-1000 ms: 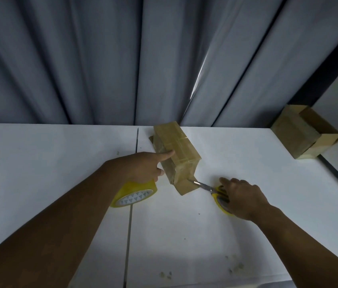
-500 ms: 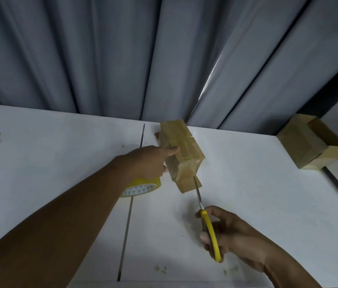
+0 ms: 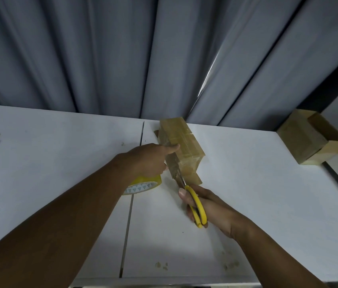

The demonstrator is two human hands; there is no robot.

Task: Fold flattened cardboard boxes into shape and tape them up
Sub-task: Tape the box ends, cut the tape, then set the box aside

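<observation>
Head view | step: taping, cut pending | your left hand (image 3: 149, 161) grips tape roll (image 3: 143, 183) | right hand (image 3: 209, 204) clamps scissors (image 3: 195, 202) at box (image 3: 182, 140) | next: snip cleanly

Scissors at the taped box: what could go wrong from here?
1. The scissors blades work close beside the left hand, which grips the tape roll; a slip could nick a finger.
2. Only that hand's index fingertip seems to steady the box; it may shift during the cut.
3. The blades lie against the box's lower flap and might cut cardboard.
</observation>
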